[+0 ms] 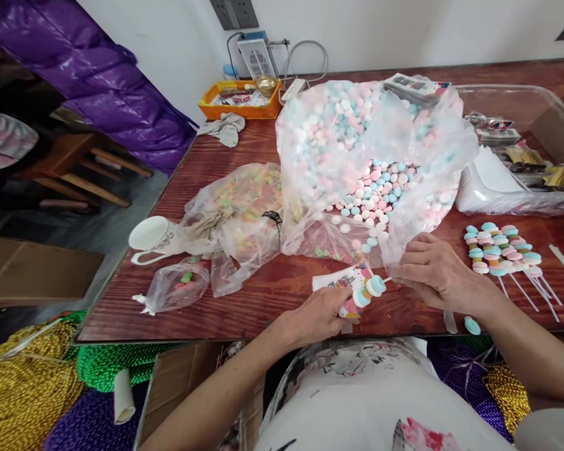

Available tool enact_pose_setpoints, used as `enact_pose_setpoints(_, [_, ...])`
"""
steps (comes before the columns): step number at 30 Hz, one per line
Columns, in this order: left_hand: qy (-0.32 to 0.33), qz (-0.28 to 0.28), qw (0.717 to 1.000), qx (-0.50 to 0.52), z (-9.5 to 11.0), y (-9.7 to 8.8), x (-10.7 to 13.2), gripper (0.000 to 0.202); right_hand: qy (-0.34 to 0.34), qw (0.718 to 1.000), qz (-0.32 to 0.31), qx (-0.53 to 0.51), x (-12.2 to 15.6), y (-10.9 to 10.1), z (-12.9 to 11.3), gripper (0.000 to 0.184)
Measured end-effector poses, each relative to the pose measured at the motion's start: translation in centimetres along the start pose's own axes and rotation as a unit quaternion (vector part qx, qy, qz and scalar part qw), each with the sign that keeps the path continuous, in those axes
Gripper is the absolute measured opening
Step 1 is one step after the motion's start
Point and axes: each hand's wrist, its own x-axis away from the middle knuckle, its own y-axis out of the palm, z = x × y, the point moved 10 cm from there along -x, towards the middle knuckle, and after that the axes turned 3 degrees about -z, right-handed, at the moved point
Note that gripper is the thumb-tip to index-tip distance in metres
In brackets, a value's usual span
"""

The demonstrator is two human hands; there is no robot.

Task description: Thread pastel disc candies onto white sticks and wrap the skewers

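Note:
My left hand [317, 319] is closed around a short stack of pink, white, blue and tan candy pieces [369, 290], low over the table's front edge. From the upper end of that stack a thin white stick [387, 280] reaches to my right hand [435, 270], whose fingertips pinch it. A printed card [331, 280] lies just behind my left hand. Beside my right forearm rests a loose blue candy [472, 325]. Farther right, several candy skewers [498, 250] lie together, their white sticks pointing toward me.
Behind my hands stands a large open plastic bag [310, 144] of pastel candies. Left of it are a bag of orange and green pieces [244, 194], a smaller bag [169, 291] and a white mug [151, 235]. A clear bin [507, 203] and an orange tray [239, 113] stand farther back.

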Motion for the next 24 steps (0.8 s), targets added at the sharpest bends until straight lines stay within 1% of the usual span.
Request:
enact_pose_setpoints(3, [-0.005, -0.017, 0.993, 0.12, 0.0, 0.4, -0.1, 0.025, -0.021, 1.0, 0.006, 0.012, -0.2, 0.2, -0.5, 0.019])
enact_pose_setpoints(5, [-0.021, -0.034, 0.976, 0.213, -0.3, 0.9, -0.1, 0.03, -0.028, 0.999, 0.017, 0.018, -0.1, 0.2, -1.0, 0.02])
enact_pose_setpoints(7, [-0.039, -0.022, 0.966, 0.256, -0.7, 0.7, -0.1, 0.035, -0.03, 0.999, 0.016, 0.033, 0.0, 0.4, -1.4, 0.021])
enact_pose_setpoints(9, [-0.05, 0.025, 0.974, 0.218, -1.3, -0.3, 0.0, 0.036, -0.03, 0.998, 0.004, 0.056, 0.0, 0.8, -1.9, 0.021])
enact_pose_setpoints(11, [-0.056, 0.076, 0.987, 0.13, -1.6, -1.6, 0.1, 0.031, -0.026, 0.996, -0.004, 0.081, -0.1, 1.3, -2.2, 0.02])
enact_pose_setpoints(13, [-0.054, 0.1, 0.992, 0.046, -1.5, -2.0, 0.0, 0.026, -0.018, 0.995, -0.006, 0.102, -0.3, 1.8, -2.3, 0.02])
enact_pose_setpoints(17, [-0.045, 0.088, 0.994, -0.049, -1.3, -1.4, -0.3, 0.025, -0.02, 0.991, -0.014, 0.132, -0.7, 3.1, -2.8, 0.021])
enact_pose_setpoints(20, [-0.086, 0.09, 0.988, -0.09, -2.5, -1.4, 0.2, 0.028, -0.016, 0.988, -0.035, 0.152, -0.6, 3.8, -2.9, 0.021])
enact_pose_setpoints(22, [-0.116, 0.096, 0.983, -0.104, -3.4, -1.8, 0.8, 0.023, -0.013, 0.987, -0.039, 0.157, -0.3, 3.8, -3.0, 0.02])
enact_pose_setpoints(24, [-0.121, 0.1, 0.982, -0.108, -3.7, -2.0, 1.4, 0.016, -0.013, 0.987, -0.034, 0.154, -0.2, 3.7, -3.1, 0.02])
